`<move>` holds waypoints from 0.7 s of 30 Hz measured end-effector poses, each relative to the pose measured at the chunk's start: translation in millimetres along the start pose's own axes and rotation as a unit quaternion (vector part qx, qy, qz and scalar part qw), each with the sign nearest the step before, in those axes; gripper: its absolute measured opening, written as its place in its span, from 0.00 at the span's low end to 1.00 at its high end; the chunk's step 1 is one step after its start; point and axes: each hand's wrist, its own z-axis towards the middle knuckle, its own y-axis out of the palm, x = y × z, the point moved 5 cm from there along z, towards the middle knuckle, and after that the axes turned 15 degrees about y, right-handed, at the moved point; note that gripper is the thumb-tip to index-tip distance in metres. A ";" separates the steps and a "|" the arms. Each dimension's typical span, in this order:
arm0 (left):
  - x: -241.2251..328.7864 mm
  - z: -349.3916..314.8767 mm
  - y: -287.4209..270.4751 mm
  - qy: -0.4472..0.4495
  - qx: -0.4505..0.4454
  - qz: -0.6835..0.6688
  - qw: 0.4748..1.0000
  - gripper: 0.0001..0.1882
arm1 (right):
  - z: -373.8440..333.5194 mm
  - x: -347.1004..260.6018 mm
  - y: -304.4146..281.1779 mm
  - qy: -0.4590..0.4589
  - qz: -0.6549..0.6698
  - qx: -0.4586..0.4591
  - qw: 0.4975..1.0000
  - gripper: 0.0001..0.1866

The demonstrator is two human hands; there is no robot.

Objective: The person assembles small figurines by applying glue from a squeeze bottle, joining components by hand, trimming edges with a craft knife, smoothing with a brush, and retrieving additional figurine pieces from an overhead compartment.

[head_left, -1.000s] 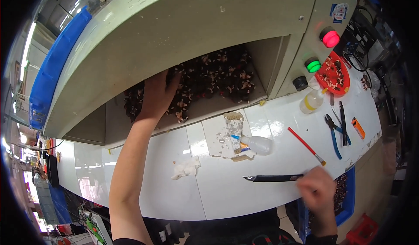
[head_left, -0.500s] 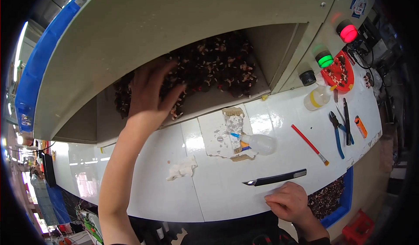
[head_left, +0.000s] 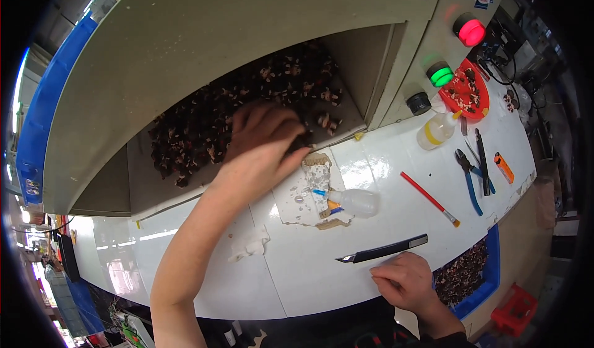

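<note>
My left hand (head_left: pixel 260 143) reaches into the low opening of a beige metal cabinet (head_left: pixel 247 32), its thumb apart and its fingers bent over a heap of small dark pieces with pale tips (head_left: pixel 192 125). The fingertips touch the heap near its front right edge; whether any piece is caught under them is hidden. My right hand (head_left: pixel 405 280) rests curled at the near edge of the white table (head_left: pixel 309 274), with nothing showing between its fingers. Just beyond it lies a black utility knife (head_left: pixel 387 249).
A small squeeze bottle (head_left: pixel 360 203) lies on a worn patch beside a crumpled tissue (head_left: pixel 250 244). To the right are a brush (head_left: pixel 430 198), pliers (head_left: pixel 469 178), an orange lighter (head_left: pixel 504 167), an upright bottle (head_left: pixel 435 132) and a red tray (head_left: pixel 463 91). A blue bin (head_left: pixel 492 267) stands below.
My left hand has moved right and nearer along the heap, and some pieces have shifted at its front. My right hand stays curled at the table edge. The view has shifted slightly.
</note>
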 end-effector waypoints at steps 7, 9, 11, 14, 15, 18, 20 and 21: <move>-32.3 -27.3 -17.6 -0.090 0.046 0.079 0.992 0.15 | -0.2 -2.2 0.0 -0.006 -0.015 -0.018 1.000 0.12; -49.8 -31.9 -21.8 -0.126 0.064 0.083 0.986 0.15 | 0.4 -3.7 0.6 -0.004 -0.009 -0.019 1.000 0.12; -64.1 -38.5 -30.2 -0.155 0.112 0.091 0.977 0.18 | -0.4 -5.3 1.6 -0.002 -0.004 -0.015 1.000 0.12; -47.7 -28.5 -42.1 -0.178 0.143 0.116 0.967 0.20 | 1.6 -3.9 -0.4 -0.001 -0.006 -0.004 1.000 0.13; -37.7 -25.9 -38.3 -0.148 0.105 0.056 0.982 0.21 | 0.8 -4.9 -0.7 -0.005 -0.005 0.000 1.000 0.14; 4.9 -24.0 -15.4 -0.161 -0.003 -0.168 0.972 0.22 | 3.7 -7.1 2.5 0.023 -0.036 -0.014 0.999 0.12; 22.0 -11.7 -17.7 -0.049 0.011 -0.045 0.998 0.20 | 7.4 -10.8 6.5 0.000 -0.027 -0.018 0.999 0.13; 24.1 -8.0 -14.1 -0.025 -0.005 -0.029 0.999 0.19 | 7.2 -13.4 6.8 -0.015 -0.027 -0.015 0.999 0.14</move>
